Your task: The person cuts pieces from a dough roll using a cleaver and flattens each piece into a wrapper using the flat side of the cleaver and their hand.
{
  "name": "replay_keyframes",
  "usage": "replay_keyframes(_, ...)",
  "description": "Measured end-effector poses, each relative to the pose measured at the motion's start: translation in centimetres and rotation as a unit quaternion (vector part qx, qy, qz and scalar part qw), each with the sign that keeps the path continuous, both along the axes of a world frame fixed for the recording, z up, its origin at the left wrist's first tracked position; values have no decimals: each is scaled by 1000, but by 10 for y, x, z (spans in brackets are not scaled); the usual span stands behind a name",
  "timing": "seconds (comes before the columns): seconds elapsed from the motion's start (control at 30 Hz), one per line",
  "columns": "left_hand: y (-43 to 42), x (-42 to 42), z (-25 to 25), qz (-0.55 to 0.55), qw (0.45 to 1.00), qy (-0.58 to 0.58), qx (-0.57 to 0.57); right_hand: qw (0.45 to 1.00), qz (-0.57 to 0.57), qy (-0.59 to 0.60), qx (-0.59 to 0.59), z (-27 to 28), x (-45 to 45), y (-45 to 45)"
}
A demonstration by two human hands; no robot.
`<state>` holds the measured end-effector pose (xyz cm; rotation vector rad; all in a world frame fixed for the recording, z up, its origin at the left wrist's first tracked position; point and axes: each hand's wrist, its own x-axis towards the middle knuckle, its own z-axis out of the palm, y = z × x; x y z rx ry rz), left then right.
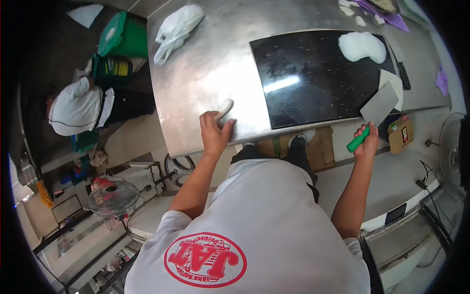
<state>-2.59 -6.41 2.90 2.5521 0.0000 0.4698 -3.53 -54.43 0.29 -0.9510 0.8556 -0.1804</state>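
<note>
On the bare metal part of the table (196,78), my left hand (214,132) has its fingers round the near end of a small white roll (224,109). My right hand (366,143) grips the green handle of a broad-bladed cleaver (381,104), held at the table's front edge. Its blade lies over the corner of a black board (313,78) and partly covers a white piece (391,81). A larger white lump (362,47) rests at the board's far right corner.
A white plastic bag (180,30) lies at the back left. A dark-handled knife (403,73) is right of the board, with purple cloth (387,15) behind. A person in white (77,109) bends near green bins (120,36) at left. A fan (113,200) stands lower left.
</note>
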Motion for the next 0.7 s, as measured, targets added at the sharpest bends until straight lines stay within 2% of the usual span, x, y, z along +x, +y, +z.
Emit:
replay_keyframes(0.03, 13, -3, -5, 39, 998, -48, 29, 1000, 11, -12, -6, 0, -12, 17)
replay_keyframes(0.1, 41, 2, -25, 15, 1000, 10, -5, 999, 24, 6, 40, 11, -41, 63)
replay_keyframes(0.13, 51, 3, -37, -16, 998, 60, -28, 996, 66, 49, -22, 29, -50, 98)
replay_keyframes(0.17, 55, 7, -26, -20, 992, 103, -71, 987, 106, 93, -83, 46, -59, 135)
replay_keyframes(0.23, 69, 19, -26, -23, 990, 101, -97, 955, 221, 123, -154, 62, -72, 194)
replay_keyframes(0.27, 78, 22, -26, -32, 989, 101, -102, 925, 280, 105, -236, 58, -76, 219)
replay_keyframes(0.3, 85, 28, -26, -41, 990, 83, -104, 843, 390, 113, -353, 78, -72, 248)
replay_keyframes(0.33, 92, 29, -28, -40, 990, 80, -111, 714, 463, 93, -518, 77, -70, 267)
replay_keyframes(0.37, 98, 34, -30, -69, 990, 59, -110, 639, 509, 64, -573, 103, -59, 301)
replay_keyframes(0.4, 102, 39, -31, -96, 989, 38, -108, 634, 506, 59, -582, 109, -53, 326)
replay_keyframes(0.47, 109, 41, -33, -110, 988, 37, -100, 495, 582, 30, -645, 112, -44, 361)
replay_keyframes(0.6, 113, 42, -34, -127, 989, 29, -73, 468, 624, 60, -623, 89, -11, 374)
replay_keyframes(0.67, 111, 40, -29, -110, 984, 74, -117, 535, 631, 48, -560, 84, -10, 362)
replay_keyframes(0.7, 112, 43, -31, -110, 984, 85, -112, 548, 619, 59, -560, 83, -16, 352)
